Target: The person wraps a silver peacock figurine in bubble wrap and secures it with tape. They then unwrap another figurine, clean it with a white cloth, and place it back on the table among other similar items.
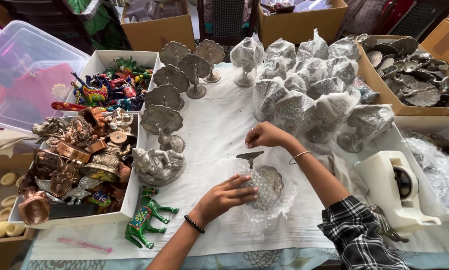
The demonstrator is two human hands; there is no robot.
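From the head camera we see our left hand (224, 196) pressing flat, fingers spread, on the clear bubble wrap sheet (264, 200) around a silver peacock-shaped metal stand (267, 180) lying mid-table on the white cloth (214, 125). Our right hand (267, 135), fingers curled and holding nothing, rests just above it.

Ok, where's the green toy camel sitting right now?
In the head view, the green camel stands at the lower left of the white cloth, just below the white box of figurines, left of the left hand.
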